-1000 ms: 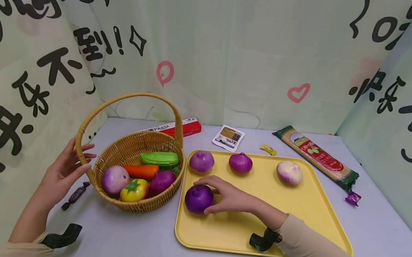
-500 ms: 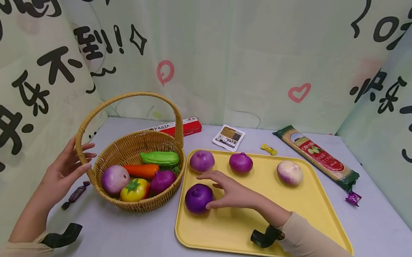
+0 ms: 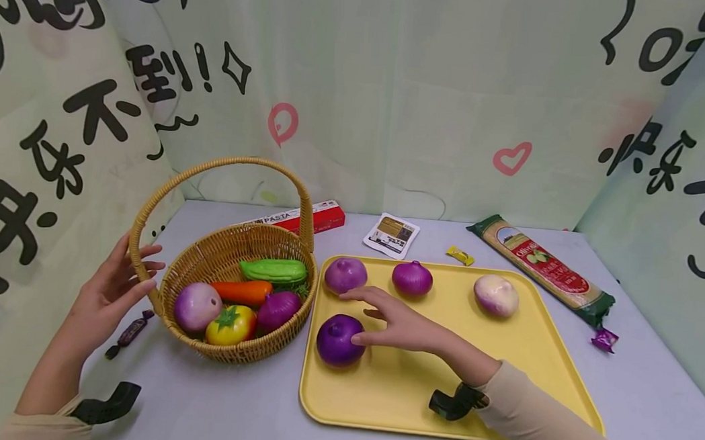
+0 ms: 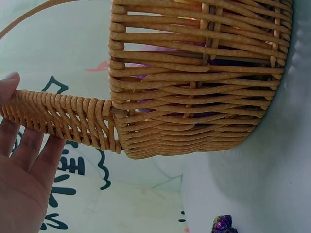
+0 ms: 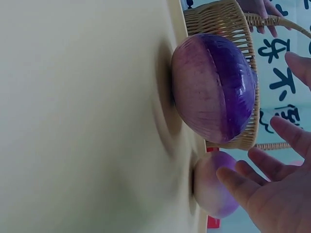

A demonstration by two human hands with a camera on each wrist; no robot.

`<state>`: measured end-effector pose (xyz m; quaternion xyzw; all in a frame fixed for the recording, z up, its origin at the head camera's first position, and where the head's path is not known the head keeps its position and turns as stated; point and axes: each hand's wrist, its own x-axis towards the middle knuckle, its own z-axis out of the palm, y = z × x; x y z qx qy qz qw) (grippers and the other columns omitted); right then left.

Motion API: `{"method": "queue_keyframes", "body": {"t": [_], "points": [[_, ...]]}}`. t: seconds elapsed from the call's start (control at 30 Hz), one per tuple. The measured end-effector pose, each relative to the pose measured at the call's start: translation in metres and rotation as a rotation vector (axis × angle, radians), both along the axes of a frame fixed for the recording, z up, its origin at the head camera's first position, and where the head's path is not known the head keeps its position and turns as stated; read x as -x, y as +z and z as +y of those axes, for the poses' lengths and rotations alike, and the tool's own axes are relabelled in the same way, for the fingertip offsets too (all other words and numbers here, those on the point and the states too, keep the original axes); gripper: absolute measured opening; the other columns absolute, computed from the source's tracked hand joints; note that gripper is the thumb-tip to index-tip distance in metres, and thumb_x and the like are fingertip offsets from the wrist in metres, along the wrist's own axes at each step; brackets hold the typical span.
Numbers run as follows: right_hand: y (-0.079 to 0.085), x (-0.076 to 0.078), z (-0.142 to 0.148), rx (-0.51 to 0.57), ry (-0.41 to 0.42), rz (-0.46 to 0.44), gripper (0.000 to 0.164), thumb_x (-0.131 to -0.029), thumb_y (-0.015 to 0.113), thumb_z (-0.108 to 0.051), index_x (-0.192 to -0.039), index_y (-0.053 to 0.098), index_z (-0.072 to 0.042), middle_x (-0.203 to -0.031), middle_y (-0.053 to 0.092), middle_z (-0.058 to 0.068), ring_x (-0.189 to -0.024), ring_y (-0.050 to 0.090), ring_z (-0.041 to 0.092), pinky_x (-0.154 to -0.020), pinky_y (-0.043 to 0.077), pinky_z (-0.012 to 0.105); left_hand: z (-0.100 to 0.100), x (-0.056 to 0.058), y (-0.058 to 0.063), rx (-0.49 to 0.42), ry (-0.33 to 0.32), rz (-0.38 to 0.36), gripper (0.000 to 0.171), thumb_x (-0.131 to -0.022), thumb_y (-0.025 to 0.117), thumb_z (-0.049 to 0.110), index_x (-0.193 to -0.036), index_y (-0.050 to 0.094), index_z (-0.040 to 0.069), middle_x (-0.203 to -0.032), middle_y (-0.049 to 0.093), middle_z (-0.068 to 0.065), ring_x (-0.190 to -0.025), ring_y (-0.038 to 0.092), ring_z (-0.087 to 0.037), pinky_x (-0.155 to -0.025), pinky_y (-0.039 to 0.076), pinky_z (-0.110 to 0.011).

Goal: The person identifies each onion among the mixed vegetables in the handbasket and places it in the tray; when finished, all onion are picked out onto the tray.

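Note:
With thumb and fingers round the upright part of the handle point(image 4: 63, 114), my left hand point(image 3: 105, 296) holds the wicker basket point(image 3: 229, 355) at its left side. Inside lie a green ridged vegetable point(image 3: 273, 270), a carrot point(image 3: 242, 293), a yellow-red tomato point(image 3: 231, 327), a pale purple round vegetable point(image 3: 197, 308) and a purple onion point(image 3: 278, 310). My right hand point(image 3: 403, 325) hovers beside and over a round, onion-like dark purple vegetable point(image 3: 336, 343), its fingers spread. In the right wrist view the fingers point(image 5: 286, 131) stand apart from this vegetable, which rests on the yellow tray point(image 3: 426, 406).
Farther back on the tray sit a purple round vegetable point(image 3: 344, 275), a purple onion point(image 3: 412, 278) and a whitish-purple one point(image 3: 496, 296). Behind lie a red pasta box point(image 3: 328, 216), a white packet point(image 3: 391, 236) and a yellow candy point(image 3: 459, 255). A pasta bag point(image 3: 543, 265) lies right, a wrapped candy point(image 3: 130, 334) left.
My right hand has let go of the dark purple vegetable and lifted slightly up and right, its fingers spreading. The vegetable stays on the tray. My left hand has not moved.

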<state>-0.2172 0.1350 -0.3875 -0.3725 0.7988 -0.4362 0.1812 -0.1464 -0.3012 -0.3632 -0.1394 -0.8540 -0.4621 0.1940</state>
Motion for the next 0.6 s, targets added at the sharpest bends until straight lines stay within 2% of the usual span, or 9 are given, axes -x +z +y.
{"method": "queue_keyframes", "body": {"t": [0.13, 0.37, 0.6], "points": [[0.0004, 0.0013, 0.0001, 0.004, 0.005, 0.018, 0.061, -0.086, 0.068, -0.025, -0.139, 0.042, -0.009, -0.143, 0.041, 0.009, -0.137, 0.035, 0.029, -0.108, 0.036, 0.053, -0.0004, 0.0006, 0.0, -0.001, -0.019, 0.015, 0.086, -0.088, 0.054, -0.011, -0.153, 0.009, 0.024, -0.132, 0.045, 0.027, -0.11, 0.052, 0.013, -0.08, 0.045, -0.002], [0.0045, 0.0045, 0.0006, -0.009, -0.025, 0.054, 0.06, -0.085, 0.07, -0.028, -0.138, 0.044, -0.016, -0.142, 0.043, 0.003, -0.136, 0.036, 0.023, -0.108, 0.039, 0.047, -0.0005, 0.0007, 0.0001, 0.0, -0.026, 0.015, 0.087, -0.088, 0.054, -0.011, -0.153, 0.008, 0.025, -0.132, 0.045, 0.027, -0.11, 0.052, 0.013, -0.08, 0.045, -0.002], [0.0074, 0.0067, 0.0, -0.015, -0.016, 0.075, 0.06, -0.086, 0.069, -0.027, -0.138, 0.043, -0.013, -0.141, 0.044, 0.005, -0.135, 0.039, 0.024, -0.107, 0.04, 0.046, -0.0005, 0.0017, 0.0, 0.005, -0.037, 0.027, 0.087, -0.087, 0.054, -0.012, -0.153, 0.008, 0.024, -0.132, 0.045, 0.026, -0.11, 0.052, 0.013, -0.081, 0.045, -0.002]]}}
